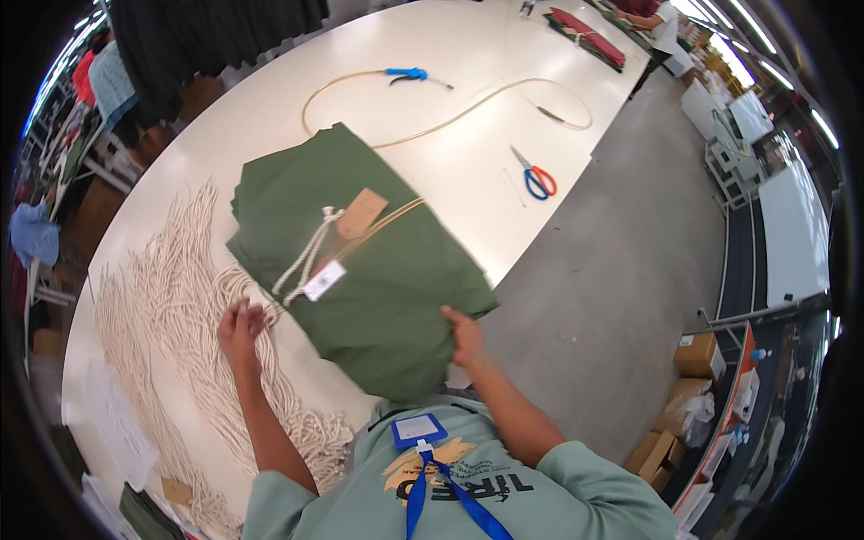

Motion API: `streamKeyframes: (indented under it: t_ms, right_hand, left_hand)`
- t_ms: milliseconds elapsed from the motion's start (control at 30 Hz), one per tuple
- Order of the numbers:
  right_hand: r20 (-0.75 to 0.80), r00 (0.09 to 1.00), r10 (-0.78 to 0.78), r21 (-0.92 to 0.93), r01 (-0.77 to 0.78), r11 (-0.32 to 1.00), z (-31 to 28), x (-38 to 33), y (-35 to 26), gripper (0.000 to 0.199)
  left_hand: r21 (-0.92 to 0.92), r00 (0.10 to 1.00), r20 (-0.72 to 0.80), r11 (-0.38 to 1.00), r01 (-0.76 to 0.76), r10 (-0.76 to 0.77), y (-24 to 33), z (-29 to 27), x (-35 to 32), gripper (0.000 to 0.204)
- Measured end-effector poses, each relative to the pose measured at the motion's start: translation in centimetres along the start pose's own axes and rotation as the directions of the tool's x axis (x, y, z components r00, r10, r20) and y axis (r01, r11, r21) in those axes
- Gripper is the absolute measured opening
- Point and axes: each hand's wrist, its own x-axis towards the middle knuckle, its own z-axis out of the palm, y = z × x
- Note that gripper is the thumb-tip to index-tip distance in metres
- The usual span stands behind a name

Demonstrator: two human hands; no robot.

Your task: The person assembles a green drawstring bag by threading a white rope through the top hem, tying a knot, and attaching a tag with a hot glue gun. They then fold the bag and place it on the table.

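Green bag point(360, 270) is pinched at five o'clock by right hand point(463, 335); left hand point(241, 328), fingers apart, rests on cords point(171, 297). Fabric is best kept flat on desk point(468, 108).

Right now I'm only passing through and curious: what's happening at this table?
A person stands at a white table with a folded green cloth bag lying in front of them. The right hand grips the bag's near edge; the left hand rests on a spread of cream cords beside it. A cord and tags lie on the bag. Scissors lie farther off.
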Motion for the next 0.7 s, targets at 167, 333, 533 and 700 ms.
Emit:
streamKeyframes:
  t_ms: [167, 333, 533, 700]
  right_hand:
    - [-0.041, 0.966, -0.254, -0.237, 0.238, 0.942, -9.4, -5.6, -10.6, 0.046]
    - [-0.084, 0.959, -0.27, -0.329, 0.229, 0.916, -16.6, -7.5, -15.6, 0.045]
    - [-0.025, 0.981, -0.19, -0.259, 0.178, 0.949, -21.1, -3.3, -16.6, 0.053]
    - [0.028, 1.0, -0.006, -0.272, 0.013, 0.962, -22.4, 1.5, -17.6, 0.055]
  left_hand:
    - [0.094, 0.946, 0.09, 0.943, -0.319, 0.311, 2.5, 6.5, 6.1, 0.035]
    - [0.631, 0.892, 0.425, 0.657, -0.413, 0.152, 0.1, 19.0, 12.7, 0.094]
    - [0.919, 0.687, 0.367, 0.358, -0.164, -0.628, -1.9, 24.3, 16.4, 0.103]
    - [0.94, 0.749, 0.273, 0.333, -0.074, -0.604, -6.2, 24.9, 16.1, 0.073]
